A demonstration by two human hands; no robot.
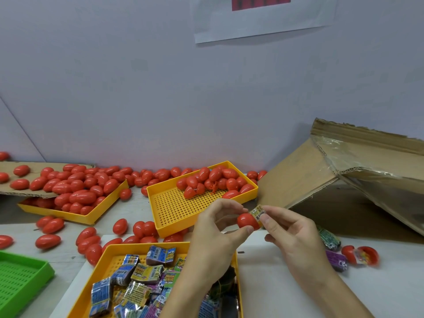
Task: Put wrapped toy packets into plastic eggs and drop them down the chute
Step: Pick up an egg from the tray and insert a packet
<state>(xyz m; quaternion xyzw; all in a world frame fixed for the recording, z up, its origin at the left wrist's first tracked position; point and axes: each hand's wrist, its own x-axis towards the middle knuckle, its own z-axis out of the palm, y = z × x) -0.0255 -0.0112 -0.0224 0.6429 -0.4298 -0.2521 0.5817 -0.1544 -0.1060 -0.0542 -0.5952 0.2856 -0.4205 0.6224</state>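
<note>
Pale grey wall (160,88) — a paper sheet (263,21) taped up — above a white table (286,283).

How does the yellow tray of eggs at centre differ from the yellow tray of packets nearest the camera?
The egg tray holds red eggs heaped at its far end; the packet tray holds mixed-colour wrapped packets. The egg tray's floor is largely bare; the packet tray's is mostly covered. Both are yellow and perforated.

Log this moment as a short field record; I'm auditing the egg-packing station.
left hand: left hand holds red egg half
right hand: right hand pinches yellow toy packet at the egg's opening
packet supply: yellow tray of packets, near
egg supply: yellow tray of red eggs, behind the hands
chute: cardboard chute, right
</note>
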